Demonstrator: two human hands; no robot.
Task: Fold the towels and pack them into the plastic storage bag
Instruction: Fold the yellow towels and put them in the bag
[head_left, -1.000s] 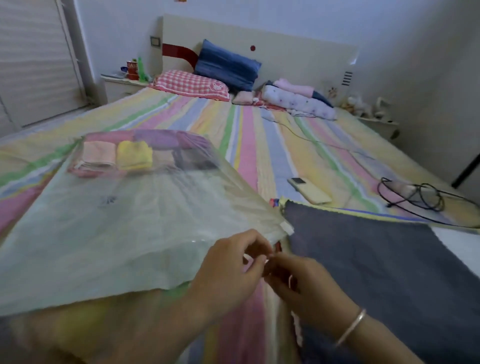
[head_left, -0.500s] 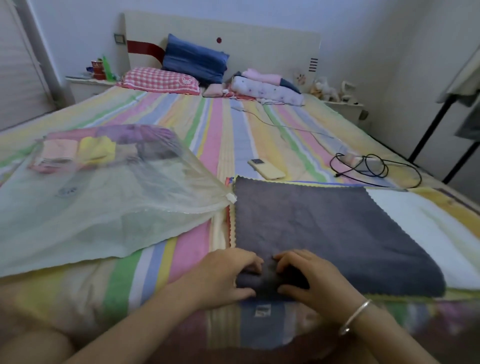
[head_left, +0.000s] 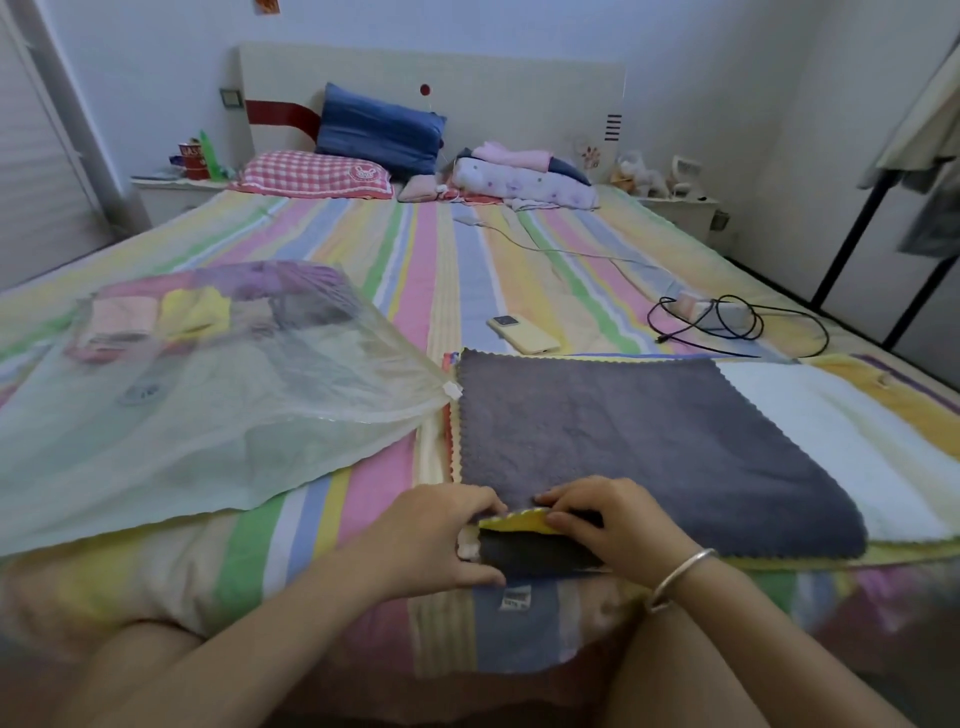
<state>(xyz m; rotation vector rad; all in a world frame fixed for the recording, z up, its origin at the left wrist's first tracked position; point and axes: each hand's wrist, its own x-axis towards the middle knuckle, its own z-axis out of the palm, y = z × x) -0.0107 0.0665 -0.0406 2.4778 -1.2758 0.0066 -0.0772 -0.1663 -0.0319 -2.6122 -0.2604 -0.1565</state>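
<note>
Lower centre, folding begins: left hand (head_left: 447, 540) and right hand (head_left: 610, 519), fingers curled, pinch the near edge of the grey towel (head_left: 649, 431). Next, it needs carrying evenly forward. At left, the storage bag (head_left: 208, 426) lies partly filled.

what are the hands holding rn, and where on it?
Both hands, left and right, hold the grey towel. The grip is a pinch on its near edge by the near-left corner. A yellow towel edge shows in the same pinch.
</note>
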